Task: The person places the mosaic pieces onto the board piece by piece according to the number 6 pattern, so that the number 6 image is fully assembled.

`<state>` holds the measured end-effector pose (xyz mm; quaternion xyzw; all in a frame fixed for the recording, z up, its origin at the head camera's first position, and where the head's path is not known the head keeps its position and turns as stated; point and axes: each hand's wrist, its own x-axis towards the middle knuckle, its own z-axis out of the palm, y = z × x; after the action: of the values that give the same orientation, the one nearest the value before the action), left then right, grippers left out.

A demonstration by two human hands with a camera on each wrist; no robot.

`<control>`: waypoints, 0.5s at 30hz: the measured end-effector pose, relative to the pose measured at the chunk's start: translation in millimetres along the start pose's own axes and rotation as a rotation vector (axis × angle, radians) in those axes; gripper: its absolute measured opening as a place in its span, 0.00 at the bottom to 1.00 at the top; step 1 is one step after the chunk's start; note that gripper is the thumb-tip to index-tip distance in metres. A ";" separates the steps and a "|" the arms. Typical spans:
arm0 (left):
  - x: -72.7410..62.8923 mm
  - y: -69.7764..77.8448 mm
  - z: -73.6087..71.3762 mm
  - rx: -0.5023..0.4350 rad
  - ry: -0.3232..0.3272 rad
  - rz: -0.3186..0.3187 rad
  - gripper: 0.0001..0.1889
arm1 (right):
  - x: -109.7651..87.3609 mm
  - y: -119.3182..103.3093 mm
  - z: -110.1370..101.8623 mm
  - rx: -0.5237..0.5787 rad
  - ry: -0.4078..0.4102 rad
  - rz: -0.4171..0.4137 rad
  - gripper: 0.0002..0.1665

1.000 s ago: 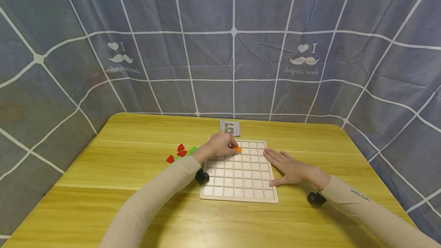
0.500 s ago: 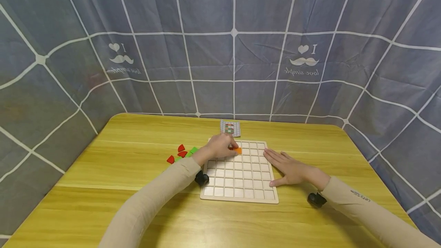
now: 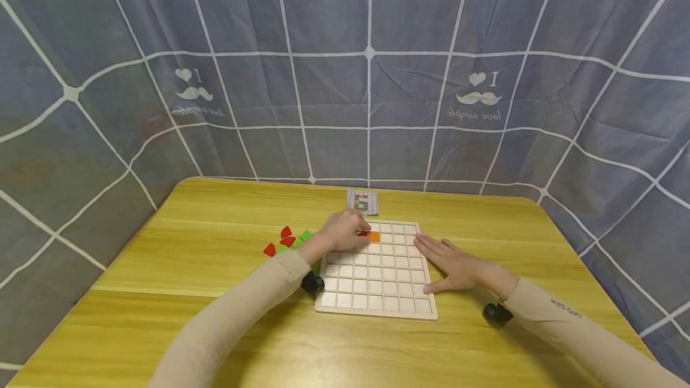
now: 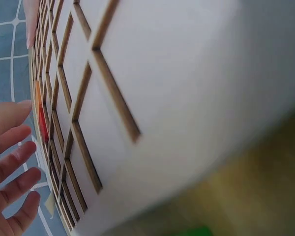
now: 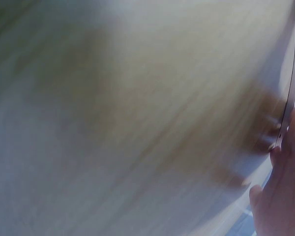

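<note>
Hiding part of the board (card just beyond) is the left hand.

Grey-blue, white-gridded curtain behind yellowish wood-grain table.

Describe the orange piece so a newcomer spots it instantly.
On the wooden table lies a pale gridded board. Near its far edge, just right of the left hand, sits a small orange piece. It's the only orange piece in view; its immediate left neighbour is a red piece.
</note>
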<state>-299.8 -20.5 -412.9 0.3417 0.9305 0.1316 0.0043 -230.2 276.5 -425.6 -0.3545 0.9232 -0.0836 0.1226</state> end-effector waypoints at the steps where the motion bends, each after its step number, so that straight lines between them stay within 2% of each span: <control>1: -1.6 -0.5 -0.5 -0.011 0.011 -0.011 0.15 | 0.0 0.1 0.2 0.000 -0.001 0.000 0.61; 9: -16.6 -7.9 -7.2 -0.044 0.097 -0.094 0.14 | 0.7 1.7 2.5 -0.010 0.004 -0.010 0.61; 15: -29.8 -18.7 -12.8 -0.056 0.165 -0.136 0.16 | 0.9 1.5 2.8 -0.012 0.014 -0.018 0.61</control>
<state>-290.0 -56.4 -407.7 0.2656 0.9447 0.1845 -0.0542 -231.0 276.8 -428.8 -0.3629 0.9213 -0.0818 0.1131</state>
